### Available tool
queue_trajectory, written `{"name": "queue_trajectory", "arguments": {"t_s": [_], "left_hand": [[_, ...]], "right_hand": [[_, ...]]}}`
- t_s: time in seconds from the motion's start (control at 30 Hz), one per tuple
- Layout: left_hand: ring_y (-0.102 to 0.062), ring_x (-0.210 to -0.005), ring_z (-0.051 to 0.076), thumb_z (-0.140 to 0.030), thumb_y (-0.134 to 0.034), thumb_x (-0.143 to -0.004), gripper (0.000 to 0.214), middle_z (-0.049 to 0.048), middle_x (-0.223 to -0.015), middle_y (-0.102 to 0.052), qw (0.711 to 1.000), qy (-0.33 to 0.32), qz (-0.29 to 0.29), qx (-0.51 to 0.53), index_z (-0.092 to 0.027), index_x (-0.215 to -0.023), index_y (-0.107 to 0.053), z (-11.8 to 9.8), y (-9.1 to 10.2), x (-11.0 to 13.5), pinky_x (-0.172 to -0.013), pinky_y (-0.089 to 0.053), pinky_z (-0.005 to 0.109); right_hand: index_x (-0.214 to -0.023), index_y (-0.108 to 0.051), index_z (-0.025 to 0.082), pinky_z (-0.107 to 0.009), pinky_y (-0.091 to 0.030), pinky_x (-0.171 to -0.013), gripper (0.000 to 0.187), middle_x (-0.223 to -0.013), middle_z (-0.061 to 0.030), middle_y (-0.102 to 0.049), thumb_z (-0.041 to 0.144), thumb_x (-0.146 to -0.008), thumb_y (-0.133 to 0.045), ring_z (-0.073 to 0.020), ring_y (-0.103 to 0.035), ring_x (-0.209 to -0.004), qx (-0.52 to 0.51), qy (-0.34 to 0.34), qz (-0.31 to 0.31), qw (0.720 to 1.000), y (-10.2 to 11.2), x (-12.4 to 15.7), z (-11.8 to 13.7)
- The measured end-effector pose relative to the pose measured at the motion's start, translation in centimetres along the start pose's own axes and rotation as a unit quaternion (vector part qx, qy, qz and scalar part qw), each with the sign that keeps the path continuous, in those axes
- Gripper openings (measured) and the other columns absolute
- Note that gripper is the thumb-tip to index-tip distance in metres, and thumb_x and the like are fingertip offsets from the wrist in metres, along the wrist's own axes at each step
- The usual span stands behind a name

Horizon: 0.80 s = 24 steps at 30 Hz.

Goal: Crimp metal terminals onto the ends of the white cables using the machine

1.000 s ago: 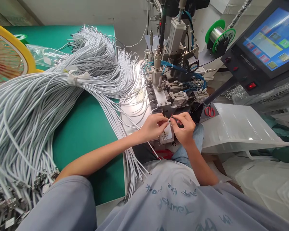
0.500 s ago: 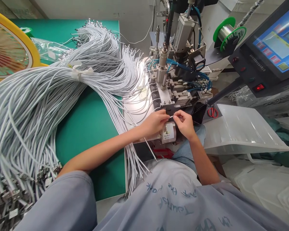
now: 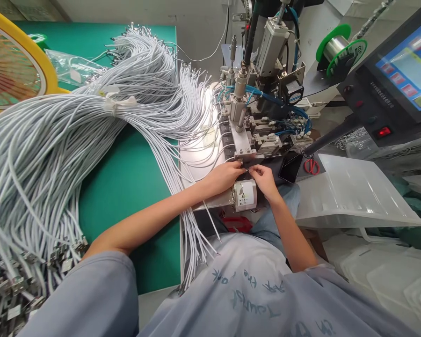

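Note:
My left hand and my right hand meet fingertip to fingertip at the front of a small metal machine. Both pinch the end of a thin white cable that trails down past the bench edge toward my lap. The pinch sits just below the machine's clamp block, above a white labelled cylinder. The cable tip itself is too small to make out.
A huge tied bundle of white cables covers the green bench on the left. A yellow-rimmed fan stands far left. A touchscreen, a green solder spool, red scissors and a clear plastic tray lie to the right.
Both hands have moved up and forward with the cable end, from over the labelled cylinder to the machine's clamp block. The view has drifted slightly.

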<state>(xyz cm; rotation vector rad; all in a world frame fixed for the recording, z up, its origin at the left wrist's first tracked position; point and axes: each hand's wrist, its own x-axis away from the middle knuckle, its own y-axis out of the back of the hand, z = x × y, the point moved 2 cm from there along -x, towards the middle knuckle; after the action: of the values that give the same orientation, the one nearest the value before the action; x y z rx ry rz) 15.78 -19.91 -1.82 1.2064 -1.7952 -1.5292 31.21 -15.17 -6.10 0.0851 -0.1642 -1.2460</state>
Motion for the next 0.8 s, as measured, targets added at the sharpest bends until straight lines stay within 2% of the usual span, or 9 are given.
{"name": "queue_trajectory", "arguments": {"t_s": [0.2, 0.4, 0.5, 0.63, 0.8], "left_hand": [[-0.059, -0.075, 0.014, -0.004, -0.037, -0.089, 0.032, 0.0068, -0.088, -0.06, 1.0, 0.005, 0.012, -0.01, -0.014, -0.1, -0.066, 0.07, -0.01, 0.08, -0.067, -0.045, 0.024], [-0.059, -0.08, 0.016, -0.007, -0.04, -0.088, 0.028, 0.0072, -0.091, -0.06, 0.999, -0.022, 0.015, -0.042, -0.014, -0.102, -0.064, 0.07, 0.1, 0.21, -0.069, -0.045, 0.025], [-0.058, -0.08, 0.016, -0.007, -0.042, -0.088, 0.028, 0.0078, -0.092, -0.06, 0.999, -0.023, 0.012, -0.039, -0.014, -0.104, -0.063, 0.05, 0.15, 0.29, -0.069, -0.044, 0.025], [-0.058, -0.078, 0.016, -0.007, -0.041, -0.088, 0.027, 0.0083, -0.091, -0.059, 0.999, -0.019, 0.007, -0.033, -0.014, -0.102, -0.064, 0.05, 0.1, 0.37, -0.067, -0.044, 0.025], [-0.058, -0.08, 0.016, -0.008, -0.041, -0.088, 0.028, 0.0082, -0.09, -0.06, 0.999, -0.026, -0.001, -0.042, -0.013, -0.105, -0.064, 0.1, -0.09, 0.4, -0.067, -0.045, 0.025]], "right_hand": [[-0.064, -0.06, 0.018, -0.023, -0.032, -0.044, 0.019, -0.054, 0.0031, -0.054, 0.036, -0.061, -0.064, -0.0093, -0.044, -0.049, -0.038, -0.064, 0.028, 0.997, 0.15, -0.3, 0.51], [-0.063, -0.058, 0.017, -0.022, -0.028, -0.042, 0.022, -0.05, 0.0051, -0.048, 0.038, -0.057, -0.064, -0.0082, -0.041, -0.046, -0.024, -0.112, 0.067, 0.991, 0.32, -0.85, 0.7], [-0.063, -0.057, 0.017, -0.022, -0.029, -0.042, 0.019, -0.052, 0.0045, -0.05, 0.035, -0.058, -0.063, -0.008, -0.041, -0.047, -0.026, -0.095, 0.053, 0.994, 0.23, -0.73, 0.6], [-0.069, -0.061, 0.017, -0.022, -0.034, -0.044, 0.017, -0.064, 0.0001, -0.06, 0.033, -0.063, -0.06, -0.0109, -0.051, -0.054, -0.026, -0.05, 0.01, 0.998, 0.19, -0.35, 0.65], [-0.069, -0.064, 0.017, -0.021, -0.036, -0.043, 0.019, -0.068, -0.0023, -0.064, 0.035, -0.068, -0.058, -0.0133, -0.056, -0.06, -0.016, -0.041, 0.003, 0.999, 0.29, -0.37, 0.94]]}}
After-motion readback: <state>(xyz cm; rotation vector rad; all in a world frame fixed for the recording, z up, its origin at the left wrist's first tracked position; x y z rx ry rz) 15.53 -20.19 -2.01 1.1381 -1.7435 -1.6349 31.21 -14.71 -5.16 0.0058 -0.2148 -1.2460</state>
